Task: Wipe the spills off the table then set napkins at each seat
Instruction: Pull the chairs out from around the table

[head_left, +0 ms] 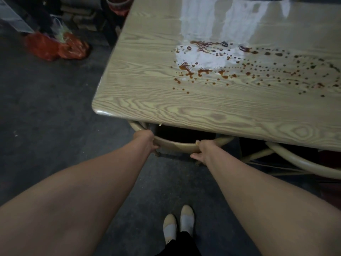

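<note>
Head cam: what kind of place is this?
Probably a dining area, home or small eatery: a wood-grain table splashed with brown spills, chairs tucked under it, red plastic bags on a bare dark floor.

No text, label, brand, number or sign can be read anywhere: none on the desk [166,108], the chair [177,145], the shoes [179,222] or the red bags [55,47].

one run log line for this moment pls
phase: pre-wipe | left hand: gripping chair back | right hand: gripping chair back | spill: brown, unwiped on table | napkins: none visible
</note>
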Motion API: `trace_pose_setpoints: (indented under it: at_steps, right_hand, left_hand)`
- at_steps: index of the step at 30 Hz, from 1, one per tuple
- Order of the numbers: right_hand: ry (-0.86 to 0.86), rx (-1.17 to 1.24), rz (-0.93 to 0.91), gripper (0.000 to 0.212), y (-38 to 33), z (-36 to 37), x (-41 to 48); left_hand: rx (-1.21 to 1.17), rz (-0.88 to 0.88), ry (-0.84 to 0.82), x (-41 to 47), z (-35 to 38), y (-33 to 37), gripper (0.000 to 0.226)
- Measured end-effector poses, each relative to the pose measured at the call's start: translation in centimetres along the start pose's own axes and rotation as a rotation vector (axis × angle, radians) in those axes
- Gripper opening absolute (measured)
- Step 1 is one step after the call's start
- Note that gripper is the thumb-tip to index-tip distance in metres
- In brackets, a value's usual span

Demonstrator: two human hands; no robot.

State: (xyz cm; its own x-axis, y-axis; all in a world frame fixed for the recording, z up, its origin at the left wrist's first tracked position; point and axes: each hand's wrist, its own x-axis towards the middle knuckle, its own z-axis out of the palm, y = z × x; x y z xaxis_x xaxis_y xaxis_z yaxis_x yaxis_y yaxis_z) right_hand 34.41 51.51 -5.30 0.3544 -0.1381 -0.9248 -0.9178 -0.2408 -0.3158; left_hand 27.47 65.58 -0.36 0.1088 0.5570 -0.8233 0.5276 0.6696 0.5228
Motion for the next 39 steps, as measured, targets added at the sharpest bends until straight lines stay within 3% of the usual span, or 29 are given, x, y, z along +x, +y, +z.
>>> trace_pose_setpoints:
  at_steps: [5,8,16,24,32,39]
  right_hand:
    - [-0.087,-0.276,0.001,0.051,-0.2,-1.1,-3.4]
    - [-0.159,-0.35,-0.029,0.038,-1.0,-0.9,-7.2]
    - [-0.288,-0.447,-0.268,0.033,-3.2,3.6,-16.4]
    - [-0.287,-0.523,-0.407,0.012,-4.4,14.9,-20.6]
    - [-0.24,-0.43,-0.422,0.017,-5.8,27.6,-22.5]
    - [-0.211,-0.353,-0.4,0.021,-10.5,35.1,-22.4]
  left_hand:
    - [0.092,-0.017,-0.089,-2.5,-1.8,1.4,0.036]
    - [0.072,0.0,-0.131,-4.0,-3.4,2.5,0.034]
    - [0.109,0.138,-0.219,-6.1,-9.7,6.3,0.011]
    - [0.297,0.344,-0.29,-3.2,-18.1,12.6,0.009]
    - [0.426,0.46,-0.34,2.0,-25.4,22.1,0.008]
    - [0.507,0.467,-0.397,8.3,-26.1,30.3,0.011]
